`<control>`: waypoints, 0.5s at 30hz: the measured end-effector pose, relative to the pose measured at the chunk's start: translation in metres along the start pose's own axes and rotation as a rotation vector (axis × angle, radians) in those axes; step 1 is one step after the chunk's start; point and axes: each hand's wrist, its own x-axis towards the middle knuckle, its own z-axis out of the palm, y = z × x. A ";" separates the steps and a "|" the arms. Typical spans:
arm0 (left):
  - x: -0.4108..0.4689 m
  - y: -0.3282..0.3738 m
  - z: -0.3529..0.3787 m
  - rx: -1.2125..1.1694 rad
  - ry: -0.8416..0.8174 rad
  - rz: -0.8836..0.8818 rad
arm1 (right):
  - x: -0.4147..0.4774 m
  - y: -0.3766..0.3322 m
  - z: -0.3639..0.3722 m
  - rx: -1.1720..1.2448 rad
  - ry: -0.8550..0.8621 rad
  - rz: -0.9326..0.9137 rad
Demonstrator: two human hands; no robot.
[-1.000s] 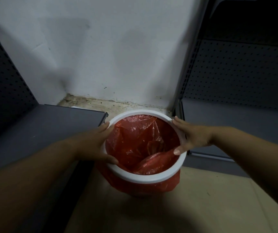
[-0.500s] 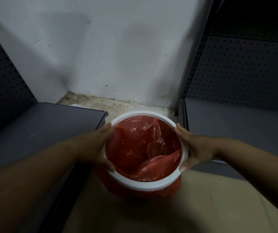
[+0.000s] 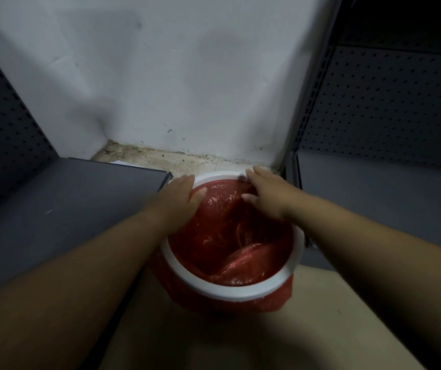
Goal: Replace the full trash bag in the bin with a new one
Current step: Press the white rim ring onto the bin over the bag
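Note:
A round bin with a white rim ring stands on the floor in the corner. A red plastic bag lines it and hangs out under the ring on the outside. My left hand lies on the far left of the rim, thumb over the bag inside. My right hand rests on the far part of the rim, fingers spread, thumb dipping into the bag. Neither hand is closed around anything that I can see.
A grey shelf base flanks the bin on the left and another on the right, both backed by dark perforated panels. A white wall with a dirty floor strip is right behind. Beige floor lies in front.
Both hands slid along the rim from the bin's left and right sides toward its far edge. The bin sits closer to the wall, and the view has tilted down.

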 end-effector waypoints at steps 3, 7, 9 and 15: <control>0.012 0.005 0.013 0.030 0.037 -0.083 | 0.028 -0.016 0.018 0.010 0.059 0.049; 0.018 0.005 0.019 -0.001 0.025 -0.131 | 0.043 -0.014 0.033 -0.023 0.070 0.089; 0.021 0.004 0.022 0.004 0.031 -0.130 | 0.044 -0.013 0.039 -0.010 0.082 0.083; 0.023 0.000 0.025 0.046 0.028 -0.122 | 0.047 -0.013 0.041 0.015 0.106 0.076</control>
